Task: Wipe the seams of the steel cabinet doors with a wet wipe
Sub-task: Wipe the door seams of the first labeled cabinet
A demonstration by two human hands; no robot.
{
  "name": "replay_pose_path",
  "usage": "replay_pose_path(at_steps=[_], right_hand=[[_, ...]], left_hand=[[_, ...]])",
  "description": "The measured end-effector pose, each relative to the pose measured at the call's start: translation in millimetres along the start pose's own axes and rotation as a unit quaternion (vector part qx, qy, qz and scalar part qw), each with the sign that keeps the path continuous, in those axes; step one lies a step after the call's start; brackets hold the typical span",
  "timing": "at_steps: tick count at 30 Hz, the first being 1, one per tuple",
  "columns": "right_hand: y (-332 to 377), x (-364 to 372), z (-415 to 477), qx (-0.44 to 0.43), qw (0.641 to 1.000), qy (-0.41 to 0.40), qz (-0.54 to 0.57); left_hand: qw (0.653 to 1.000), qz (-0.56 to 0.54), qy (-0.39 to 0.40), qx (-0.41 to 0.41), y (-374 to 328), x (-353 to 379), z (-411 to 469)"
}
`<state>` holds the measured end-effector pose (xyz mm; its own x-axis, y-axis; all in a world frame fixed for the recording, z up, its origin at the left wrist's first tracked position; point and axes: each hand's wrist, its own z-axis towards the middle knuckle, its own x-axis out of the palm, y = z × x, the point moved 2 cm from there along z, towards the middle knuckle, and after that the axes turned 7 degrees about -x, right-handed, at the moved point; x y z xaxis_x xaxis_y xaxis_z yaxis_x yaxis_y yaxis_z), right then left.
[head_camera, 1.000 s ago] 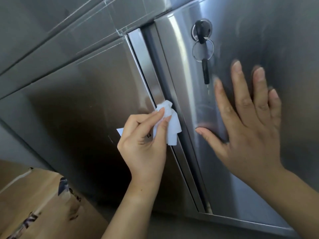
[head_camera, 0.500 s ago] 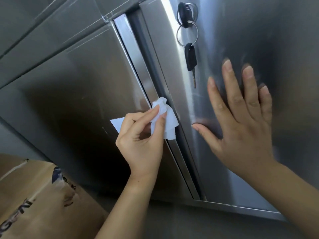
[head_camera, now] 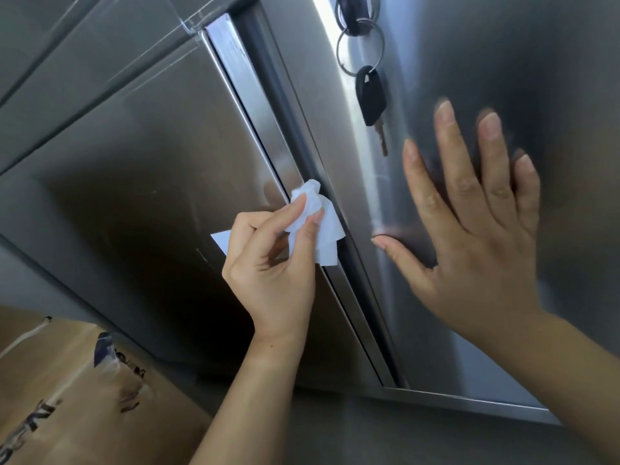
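Two steel cabinet doors fill the view, the left door (head_camera: 141, 169) and the right door (head_camera: 553, 95), with a dark vertical seam (head_camera: 281, 105) running between them. My left hand (head_camera: 271, 263) pinches a crumpled white wet wipe (head_camera: 318, 223) and holds it against the seam about halfway down. My right hand (head_camera: 476, 229) lies flat on the right door with its fingers spread and straight.
A black key on a ring (head_camera: 370, 92) hangs from the lock at the top of the right door, just above my right hand. A brown cardboard box (head_camera: 67, 397) with dark print sits at the lower left. The cabinet's bottom rail (head_camera: 469, 402) runs below the doors.
The view has tilted so the doors and keys sit lower in frame. My left hand with the wipe stays at mid seam, and my right hand stays flat on the right door.
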<state>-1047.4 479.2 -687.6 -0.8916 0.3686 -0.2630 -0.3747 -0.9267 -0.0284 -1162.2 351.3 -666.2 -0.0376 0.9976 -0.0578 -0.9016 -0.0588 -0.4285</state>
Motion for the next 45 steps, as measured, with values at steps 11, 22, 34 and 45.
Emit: replay_pose_path(at_steps=[11, 22, 34, 45], right_hand=[[-2, -2, -1, -0.004, 1.0, 0.009, 0.02], [10, 12, -45, 0.014, 0.998, 0.054, 0.001], [10, 13, -45, 0.015, 1.0, 0.015, 0.002], [10, 14, -45, 0.02, 1.0, -0.002, 0.006]], left_hand=[[0.997, -0.002, 0.034, -0.065, 4, -1, -37], [0.997, 0.024, 0.063, -0.045, 12, -7, -50], [0.996, 0.01, 0.061, -0.056, 21, -8, -61], [0.993, 0.008, 0.065, -0.103, 23, -8, -72]])
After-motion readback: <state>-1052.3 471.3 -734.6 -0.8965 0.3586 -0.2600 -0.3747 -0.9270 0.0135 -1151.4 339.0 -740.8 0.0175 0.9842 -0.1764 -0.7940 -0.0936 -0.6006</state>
